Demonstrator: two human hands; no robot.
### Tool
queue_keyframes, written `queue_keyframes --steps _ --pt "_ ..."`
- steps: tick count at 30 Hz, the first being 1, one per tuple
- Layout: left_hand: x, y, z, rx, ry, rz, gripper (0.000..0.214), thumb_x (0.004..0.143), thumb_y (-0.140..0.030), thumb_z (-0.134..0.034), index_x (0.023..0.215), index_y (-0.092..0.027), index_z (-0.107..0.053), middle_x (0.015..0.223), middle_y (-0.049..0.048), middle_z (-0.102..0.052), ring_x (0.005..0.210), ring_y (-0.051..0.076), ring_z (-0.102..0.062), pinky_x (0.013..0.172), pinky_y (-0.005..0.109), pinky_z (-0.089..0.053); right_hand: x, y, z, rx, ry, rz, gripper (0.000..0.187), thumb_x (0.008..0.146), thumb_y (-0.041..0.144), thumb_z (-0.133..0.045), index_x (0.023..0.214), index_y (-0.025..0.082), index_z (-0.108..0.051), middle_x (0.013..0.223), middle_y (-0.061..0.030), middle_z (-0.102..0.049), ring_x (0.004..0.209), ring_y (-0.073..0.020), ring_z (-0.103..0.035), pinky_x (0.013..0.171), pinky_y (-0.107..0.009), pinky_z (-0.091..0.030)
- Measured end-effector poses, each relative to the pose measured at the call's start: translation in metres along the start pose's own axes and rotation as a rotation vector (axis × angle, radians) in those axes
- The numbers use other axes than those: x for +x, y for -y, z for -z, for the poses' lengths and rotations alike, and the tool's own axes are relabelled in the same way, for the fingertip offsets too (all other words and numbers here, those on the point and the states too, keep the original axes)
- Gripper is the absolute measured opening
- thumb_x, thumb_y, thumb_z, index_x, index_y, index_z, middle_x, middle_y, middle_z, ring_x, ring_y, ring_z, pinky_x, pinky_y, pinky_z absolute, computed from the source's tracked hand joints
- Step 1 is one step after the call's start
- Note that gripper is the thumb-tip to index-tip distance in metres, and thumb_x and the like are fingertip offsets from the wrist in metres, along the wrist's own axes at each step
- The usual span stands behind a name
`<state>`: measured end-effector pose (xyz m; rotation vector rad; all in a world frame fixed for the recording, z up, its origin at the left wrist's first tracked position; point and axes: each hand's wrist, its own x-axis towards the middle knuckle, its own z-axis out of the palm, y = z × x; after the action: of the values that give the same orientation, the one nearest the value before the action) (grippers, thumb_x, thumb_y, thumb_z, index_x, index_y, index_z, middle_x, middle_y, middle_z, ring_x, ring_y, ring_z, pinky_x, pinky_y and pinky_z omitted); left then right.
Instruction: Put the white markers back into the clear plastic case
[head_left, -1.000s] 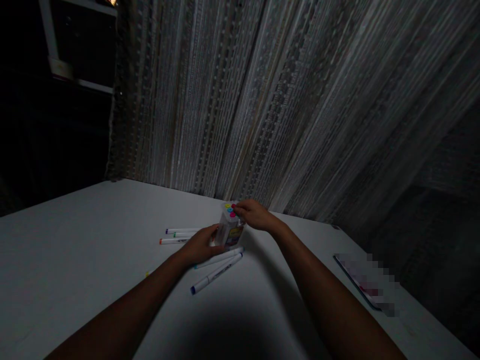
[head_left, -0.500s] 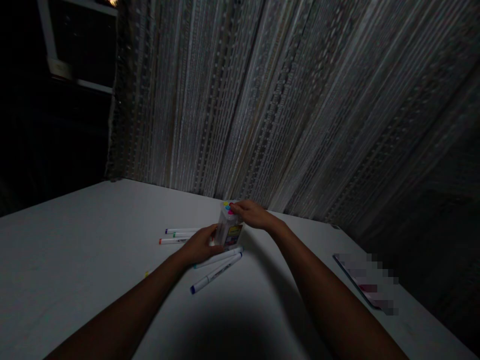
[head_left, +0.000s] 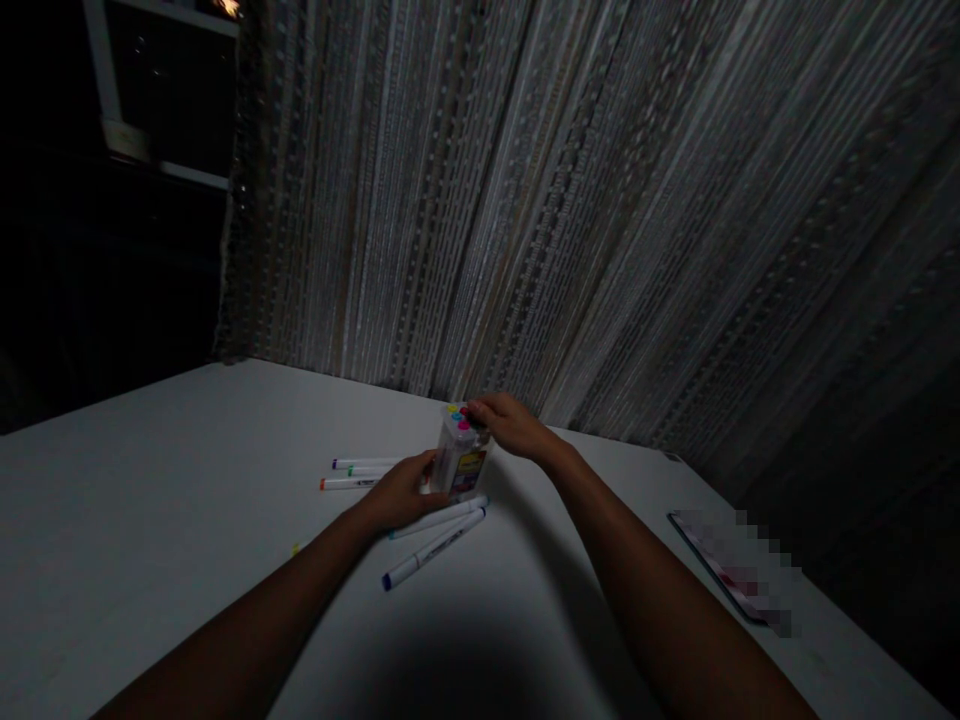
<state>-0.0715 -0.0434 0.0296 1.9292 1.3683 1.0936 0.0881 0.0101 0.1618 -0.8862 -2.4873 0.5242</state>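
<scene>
A clear plastic marker case point(head_left: 450, 460) stands upright on the white table, with a yellow and dark label on its side. Yellow, blue, red and pink marker caps show at its top. Around its lower left side, my left hand point(head_left: 405, 490) is closed on it. My right hand point(head_left: 510, 422) is at the top right corner of the case, fingers bent together beside the caps; whatever they pinch is hidden. In front of the case lie a blue-capped marker point(head_left: 435, 550) and a teal-capped marker point(head_left: 439, 518). Left of it lie purple, green and orange-capped markers point(head_left: 349, 484).
A flat tablet-like object point(head_left: 716, 565), partly pixelated, lies on the right of the white table point(head_left: 187, 470). A yellow marker end point(head_left: 295, 549) shows beside my left forearm. A patterned curtain point(head_left: 465, 200) hangs along the table's back edge.
My right hand has shifted slightly right and up at the top of the case, uncovering more of the red and pink caps. My left hand keeps its hold.
</scene>
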Motion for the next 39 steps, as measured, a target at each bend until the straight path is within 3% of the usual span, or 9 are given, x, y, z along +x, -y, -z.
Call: queue_keyframes --steps 3,6,8,10,14,18,23,30,39 --pt "0.000 -0.001 0.000 0.000 0.001 0.010 0.061 0.066 -0.033 -0.064 0.122 -0.016 -0.046 0.117 0.0085 -0.057 0.104 0.024 -0.053 0.090 0.033 -0.040 -0.005 0.000 0.012 0.056 -0.170 0.048 0.027 0.083 0.026 -0.038 0.067 0.014 -0.057 0.067 -0.0009 -0.057 0.068 -0.0123 -0.051 0.066 -0.023 -0.037" --pt "0.000 -0.003 0.002 0.009 0.002 0.024 0.062 0.065 -0.031 -0.064 0.123 -0.016 -0.046 0.119 0.0091 -0.056 0.106 0.025 -0.052 0.091 0.035 -0.040 -0.016 -0.010 0.014 0.193 -0.442 0.028 0.024 0.080 0.028 -0.039 0.068 0.016 -0.056 0.071 -0.0021 -0.059 0.073 -0.0140 -0.054 0.071 -0.024 -0.040" --pt "-0.001 -0.004 0.003 0.020 0.009 0.022 0.062 0.065 -0.030 -0.064 0.123 -0.015 -0.046 0.119 0.0090 -0.056 0.106 0.025 -0.052 0.092 0.035 -0.040 -0.025 -0.024 0.003 0.285 -0.621 -0.069 0.022 0.078 0.031 -0.040 0.068 0.017 -0.054 0.069 -0.0025 -0.059 0.071 -0.0149 -0.055 0.069 -0.025 -0.041" --pt "-0.001 -0.005 0.004 0.018 0.025 0.000 0.062 0.065 -0.028 -0.064 0.122 -0.015 -0.047 0.120 0.0083 -0.056 0.107 0.024 -0.052 0.094 0.034 -0.039 -0.035 -0.040 -0.019 0.330 -0.684 -0.198 0.020 0.075 0.030 -0.042 0.066 0.017 -0.053 0.066 -0.0029 -0.059 0.067 -0.0152 -0.056 0.066 -0.025 -0.041" --pt "-0.001 -0.002 0.006 0.029 0.029 -0.006 0.062 0.064 -0.020 -0.059 0.124 -0.015 -0.045 0.126 0.0075 -0.052 0.112 0.023 -0.049 0.098 0.033 -0.037 -0.050 -0.071 -0.071 0.253 -0.491 -0.422 0.019 0.075 0.024 -0.041 0.067 0.016 -0.057 0.067 -0.0045 -0.062 0.064 -0.0151 -0.056 0.062 -0.024 -0.041" --pt "0.002 0.010 0.007 0.151 -0.013 0.040 0.061 0.061 -0.009 -0.049 0.122 -0.010 -0.048 0.122 0.0106 -0.053 0.113 0.023 -0.048 0.100 0.033 -0.035 -0.061 -0.081 -0.096 -0.009 -0.307 -0.425 0.021 0.077 0.019 -0.042 0.077 0.017 -0.063 0.080 -0.0055 -0.066 0.074 -0.0157 -0.058 0.067 -0.024 -0.040" --pt "0.005 0.023 0.006 0.313 0.009 0.020 0.042 0.063 -0.010 -0.048 0.104 -0.014 -0.059 0.112 0.0086 -0.057 0.108 0.022 -0.049 0.098 0.032 -0.036 -0.071 -0.084 -0.092 -0.109 -0.091 -0.334 0.025 0.074 0.014 -0.047 0.091 0.018 -0.066 0.096 -0.0064 -0.065 0.089 -0.0159 -0.057 0.078 -0.023 -0.039" --pt "0.006 0.026 0.007 0.448 0.009 0.018 0.029 0.067 -0.017 -0.050 0.093 -0.017 -0.064 0.106 0.0072 -0.060 0.100 0.022 -0.053 0.092 0.033 -0.039 -0.076 -0.087 -0.088 -0.116 -0.003 -0.314 0.027 0.069 0.014 -0.053 0.092 0.019 -0.067 0.096 -0.0059 -0.063 0.092 -0.0169 -0.055 0.080 -0.024 -0.039" --pt "0.007 0.024 0.009 0.556 -0.014 0.093 0.028 0.066 -0.019 -0.053 0.091 -0.019 -0.065 0.101 0.0061 -0.063 0.098 0.024 -0.054 0.088 0.033 -0.039 -0.077 -0.085 -0.090 -0.209 -0.018 -0.315 0.020 0.069 0.014 -0.053 0.086 0.017 -0.064 0.092 -0.0070 -0.060 0.090 -0.0179 -0.051 0.075 -0.025 -0.037"
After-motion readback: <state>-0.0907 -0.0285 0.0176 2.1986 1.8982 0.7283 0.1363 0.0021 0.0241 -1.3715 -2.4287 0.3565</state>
